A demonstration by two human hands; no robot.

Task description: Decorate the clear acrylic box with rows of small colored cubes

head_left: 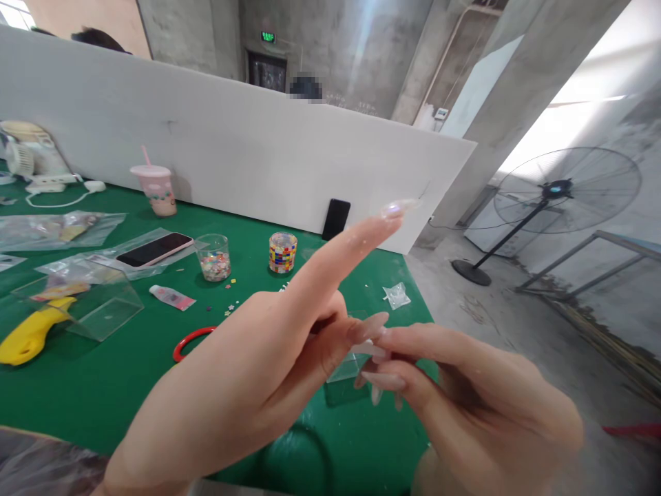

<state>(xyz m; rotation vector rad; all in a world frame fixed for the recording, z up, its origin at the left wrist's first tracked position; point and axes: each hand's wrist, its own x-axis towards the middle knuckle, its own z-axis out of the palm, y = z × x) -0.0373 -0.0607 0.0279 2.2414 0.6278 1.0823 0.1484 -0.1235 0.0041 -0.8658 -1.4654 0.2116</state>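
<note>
My left hand (268, 365) is over the green table with its index finger stretched out, the thumb and other fingers curled in a pinch. Its fingertips meet those of my right hand (480, 393), which pinches a small whitish piece (368, 348) between thumb and fingers. The piece is mostly hidden by fingers and long nails. Just behind and below the fingertips, a clear plastic object (343, 368) rests on the table. A red ring-shaped handle (190, 341) shows partly behind my left hand.
On the green table (155, 386) are a cup of sequins (215, 260), a colourful mosaic jar (282, 253), a glue tube (173, 297), a yellow tool (34, 334), a pink tumbler (156, 189) and phones. A white partition (232, 158) stands behind. A fan (558, 189) is at right.
</note>
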